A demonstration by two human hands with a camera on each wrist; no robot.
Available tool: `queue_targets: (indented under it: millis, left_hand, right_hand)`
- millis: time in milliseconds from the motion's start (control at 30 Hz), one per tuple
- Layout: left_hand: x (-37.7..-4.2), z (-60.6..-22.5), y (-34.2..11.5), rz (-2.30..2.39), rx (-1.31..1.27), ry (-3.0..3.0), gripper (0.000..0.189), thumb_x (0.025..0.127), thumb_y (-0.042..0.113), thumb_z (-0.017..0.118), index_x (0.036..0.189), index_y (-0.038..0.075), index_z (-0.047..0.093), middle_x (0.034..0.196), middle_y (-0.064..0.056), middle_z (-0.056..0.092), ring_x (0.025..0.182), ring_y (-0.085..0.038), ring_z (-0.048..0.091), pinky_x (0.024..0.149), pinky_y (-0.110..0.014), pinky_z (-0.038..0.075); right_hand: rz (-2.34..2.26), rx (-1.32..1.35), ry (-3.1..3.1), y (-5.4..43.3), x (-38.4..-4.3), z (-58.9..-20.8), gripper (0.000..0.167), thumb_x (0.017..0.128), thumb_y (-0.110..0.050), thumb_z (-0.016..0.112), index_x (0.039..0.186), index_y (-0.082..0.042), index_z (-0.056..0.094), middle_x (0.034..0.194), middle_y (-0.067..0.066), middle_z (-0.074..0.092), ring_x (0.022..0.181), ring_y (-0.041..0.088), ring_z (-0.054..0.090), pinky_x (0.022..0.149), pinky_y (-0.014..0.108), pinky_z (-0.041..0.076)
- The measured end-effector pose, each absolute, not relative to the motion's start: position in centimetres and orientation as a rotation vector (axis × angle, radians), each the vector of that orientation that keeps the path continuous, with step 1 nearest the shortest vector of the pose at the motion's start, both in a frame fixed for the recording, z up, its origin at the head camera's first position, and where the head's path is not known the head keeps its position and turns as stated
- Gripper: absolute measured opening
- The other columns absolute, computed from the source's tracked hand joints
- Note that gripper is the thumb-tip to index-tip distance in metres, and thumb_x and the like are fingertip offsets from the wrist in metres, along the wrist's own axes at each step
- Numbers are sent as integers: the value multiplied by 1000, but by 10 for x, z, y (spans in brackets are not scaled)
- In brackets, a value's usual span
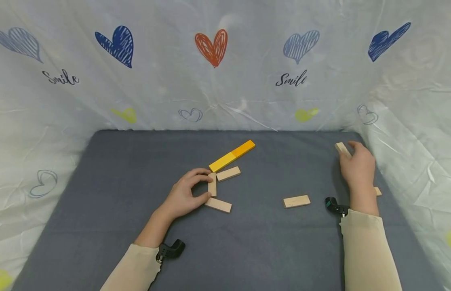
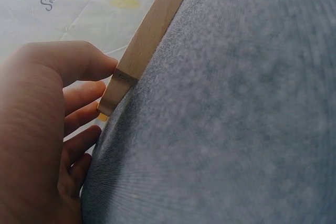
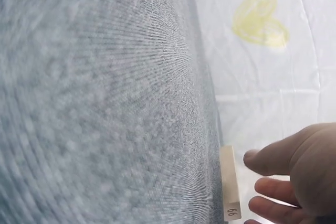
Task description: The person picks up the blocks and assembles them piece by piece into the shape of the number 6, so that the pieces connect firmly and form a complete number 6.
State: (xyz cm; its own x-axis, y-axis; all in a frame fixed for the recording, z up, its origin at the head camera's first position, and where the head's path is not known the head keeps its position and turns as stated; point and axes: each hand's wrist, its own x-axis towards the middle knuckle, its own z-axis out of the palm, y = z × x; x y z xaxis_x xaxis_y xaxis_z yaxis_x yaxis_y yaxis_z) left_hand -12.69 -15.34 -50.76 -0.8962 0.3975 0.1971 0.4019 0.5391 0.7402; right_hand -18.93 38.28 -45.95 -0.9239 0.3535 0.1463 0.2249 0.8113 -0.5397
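Observation:
My left hand (image 1: 187, 192) is at the left group of plain wooden blocks, thumb and fingertips at opposite ends of an upright-lying block (image 1: 212, 184). Its thumb also comes right to the end of the slanted wooden block (image 1: 219, 205) below. In the left wrist view, the thumb tip meets the wood where two blocks join. At the far right, my right hand (image 1: 358, 165) reaches over a light wooden block (image 1: 342, 148), partly covering it. The right wrist view shows that block (image 3: 230, 182), marked with a number, with a gap between it and the thumb.
A yellow block (image 1: 222, 162) and an orange block (image 1: 243, 148) lie end to end behind the left hand. Another wooden block (image 1: 228, 173) slants beside them. One more block (image 1: 296, 201) lies centre right, and another (image 1: 378, 191) shows behind the right wrist, near the table's right edge.

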Motion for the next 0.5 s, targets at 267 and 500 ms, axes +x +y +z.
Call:
queue_targets:
  millis: [267,500]
  left_hand:
    - [-127,-510,-152,-1339,-712,-2751,39,95,20,87,132,22,75,156,5,57,149,-26,50,120,-58,44]
    - [-128,-508,-154,-1331,-723,-2746,39,95,20,86,133,21,75,156,4,57,149,-27,50,119,-58,44]
  right_hand:
    - [785,-500,-2777,389,-189,-465,54,111,-14,52,161,7,45,156,35,50,142,60,45,117,71,35]
    - [802,-562,-2770,389,-191,-470,54,111,-13,52,161,6,45,156,32,53,142,55,48,118,68,37]
